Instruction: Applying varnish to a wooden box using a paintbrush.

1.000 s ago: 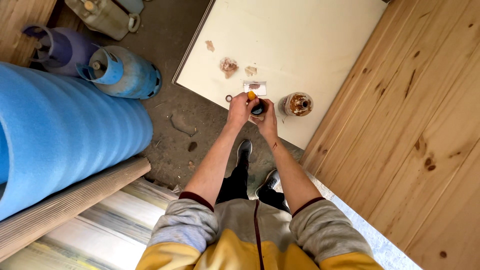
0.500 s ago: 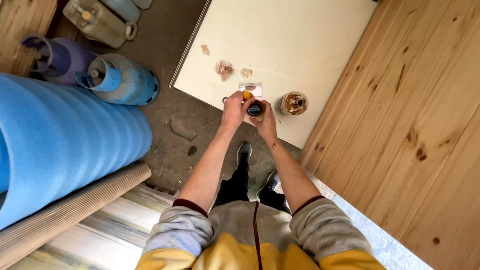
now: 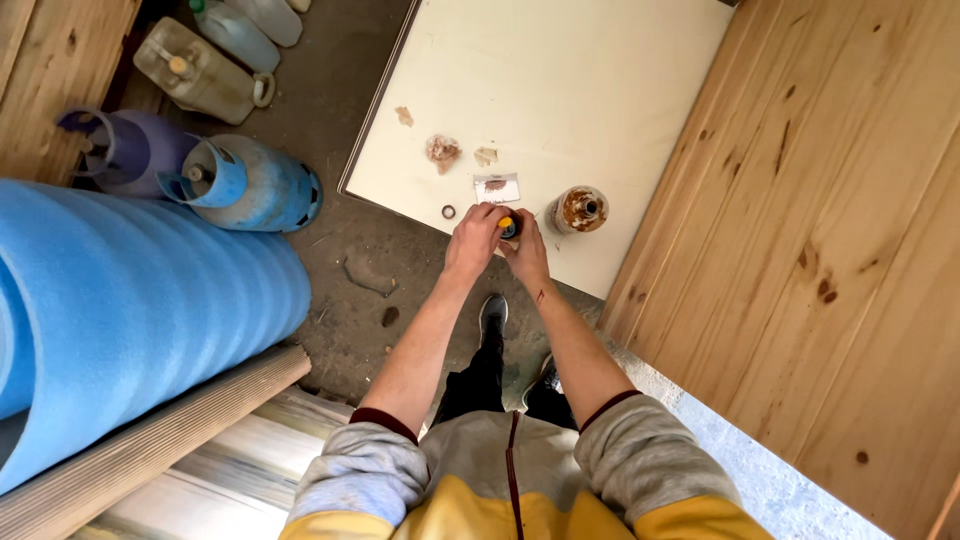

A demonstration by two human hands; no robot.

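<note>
Both my hands meet over the near edge of a cream-white board lying on the floor. My left hand and my right hand close together on a small dark object with a yellow tip; most of it is hidden by my fingers. A rusty round can stands just right of my hands. A small dark ring lies on the board left of them, and a small white paper scrap lies just beyond my fingers.
Brownish stains mark the board. A pale blue gas cylinder and a purple one lie at left, plastic jugs behind them. A big blue foam roll fills the left. A wooden plank wall runs along the right.
My hands stay together on the small object at the board's edge. The view has shifted slightly; nothing else has visibly moved.
</note>
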